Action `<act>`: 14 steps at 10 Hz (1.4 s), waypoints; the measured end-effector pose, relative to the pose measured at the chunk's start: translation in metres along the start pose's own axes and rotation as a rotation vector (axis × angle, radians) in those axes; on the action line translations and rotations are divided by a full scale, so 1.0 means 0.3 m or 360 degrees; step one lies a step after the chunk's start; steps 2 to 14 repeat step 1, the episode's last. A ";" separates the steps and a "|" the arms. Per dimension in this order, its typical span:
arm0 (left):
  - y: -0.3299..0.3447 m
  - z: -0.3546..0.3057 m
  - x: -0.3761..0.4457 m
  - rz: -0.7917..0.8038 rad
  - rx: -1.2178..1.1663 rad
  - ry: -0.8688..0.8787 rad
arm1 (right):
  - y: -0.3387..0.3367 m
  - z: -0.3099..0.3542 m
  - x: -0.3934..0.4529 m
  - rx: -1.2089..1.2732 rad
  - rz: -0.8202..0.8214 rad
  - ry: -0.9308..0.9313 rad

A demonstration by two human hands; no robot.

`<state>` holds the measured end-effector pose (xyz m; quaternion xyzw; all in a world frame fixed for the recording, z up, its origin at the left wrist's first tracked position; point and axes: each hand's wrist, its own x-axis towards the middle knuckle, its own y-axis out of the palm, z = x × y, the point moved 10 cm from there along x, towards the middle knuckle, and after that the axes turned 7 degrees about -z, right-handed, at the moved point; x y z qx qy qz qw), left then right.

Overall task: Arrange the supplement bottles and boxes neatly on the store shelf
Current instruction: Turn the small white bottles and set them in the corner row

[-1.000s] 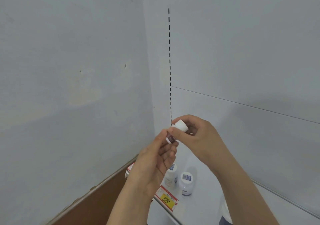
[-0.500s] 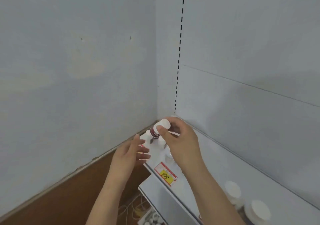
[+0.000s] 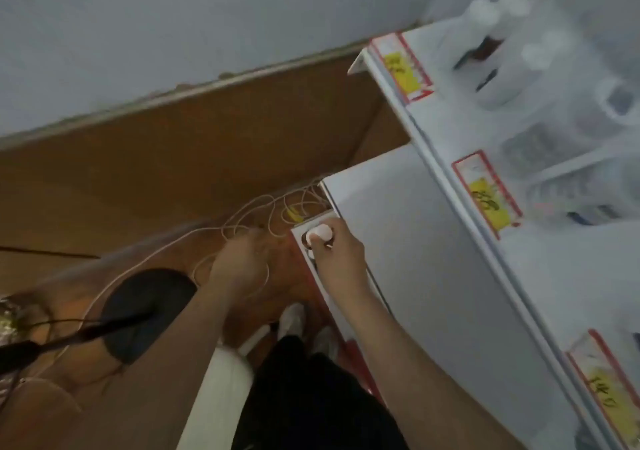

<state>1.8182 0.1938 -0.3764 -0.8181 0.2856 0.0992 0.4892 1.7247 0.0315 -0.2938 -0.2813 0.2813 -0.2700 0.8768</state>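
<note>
My right hand [image 3: 341, 259] holds a small bottle [image 3: 317, 236] in a closed grip: white cap, dark body, blurred. My left hand [image 3: 239, 262] is blurred; its grip cannot be determined.

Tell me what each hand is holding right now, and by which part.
The right hand grips a small bottle around its white cap end. The left hand is too blurred to tell whether it holds anything.

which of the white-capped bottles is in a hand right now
The small bottle low down by the shelf corner, held in the right hand. The other bottles stand untouched on the upper shelf.
</note>
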 end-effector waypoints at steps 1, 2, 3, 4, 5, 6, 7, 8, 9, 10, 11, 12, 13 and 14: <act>0.264 0.169 0.102 0.0216 0.0325 -0.0085 | 0.195 -0.360 0.087 -0.0146 -0.0054 0.0226; 0.264 0.169 0.102 0.0216 0.0325 -0.0085 | 0.195 -0.360 0.087 -0.0146 -0.0054 0.0226; 0.264 0.169 0.102 0.0216 0.0325 -0.0085 | 0.195 -0.360 0.087 -0.0146 -0.0054 0.0226; 0.264 0.169 0.102 0.0216 0.0325 -0.0085 | 0.195 -0.360 0.087 -0.0146 -0.0054 0.0226; 0.264 0.169 0.102 0.0216 0.0325 -0.0085 | 0.195 -0.360 0.087 -0.0146 -0.0054 0.0226; 0.264 0.169 0.102 0.0216 0.0325 -0.0085 | 0.195 -0.360 0.087 -0.0146 -0.0054 0.0226; 0.264 0.169 0.102 0.0216 0.0325 -0.0085 | 0.195 -0.360 0.087 -0.0146 -0.0054 0.0226; 0.264 0.169 0.102 0.0216 0.0325 -0.0085 | 0.195 -0.360 0.087 -0.0146 -0.0054 0.0226; 0.264 0.169 0.102 0.0216 0.0325 -0.0085 | 0.195 -0.360 0.087 -0.0146 -0.0054 0.0226; 0.264 0.169 0.102 0.0216 0.0325 -0.0085 | 0.195 -0.360 0.087 -0.0146 -0.0054 0.0226; 0.264 0.169 0.102 0.0216 0.0325 -0.0085 | 0.195 -0.360 0.087 -0.0146 -0.0054 0.0226; 0.264 0.169 0.102 0.0216 0.0325 -0.0085 | 0.195 -0.360 0.087 -0.0146 -0.0054 0.0226; 0.264 0.169 0.102 0.0216 0.0325 -0.0085 | 0.195 -0.360 0.087 -0.0146 -0.0054 0.0226; 0.264 0.169 0.102 0.0216 0.0325 -0.0085 | 0.195 -0.360 0.087 -0.0146 -0.0054 0.0226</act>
